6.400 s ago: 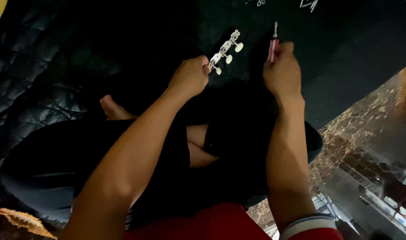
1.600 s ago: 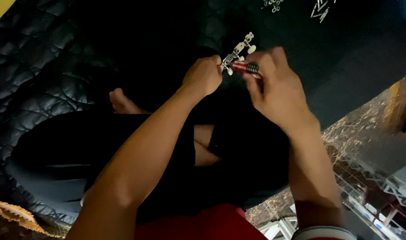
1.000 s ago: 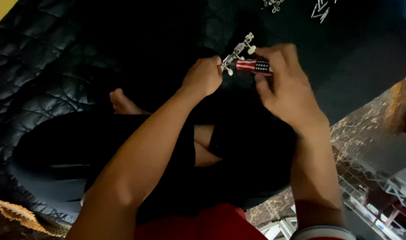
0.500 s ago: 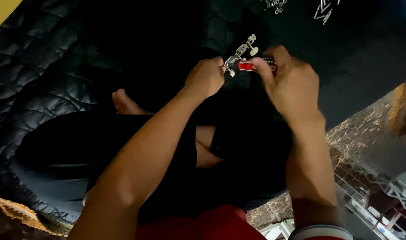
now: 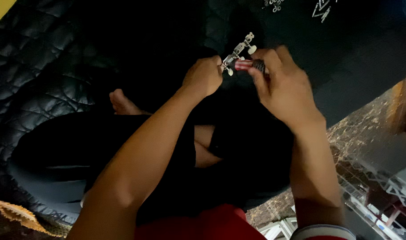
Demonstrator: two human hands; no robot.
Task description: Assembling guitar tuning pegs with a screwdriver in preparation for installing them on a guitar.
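Observation:
My left hand is closed around one end of a silver tuning-peg strip with white knobs, held up over a black quilted mat. My right hand grips a small screwdriver with a red and black handle, lying sideways with its tip hidden against the strip. The two hands are almost touching. My crossed legs in black shorts and a bare foot lie below the hands.
Small silver metal parts lie on the mat at the top right, with more beside them. A brown marbled floor borders the mat on the right. A grey metal rack stands at the lower right.
My right hand brought the screwdriver from upright beside the strip to sideways against it. Over the last second it turned a little at the strip; my left hand kept its hold.

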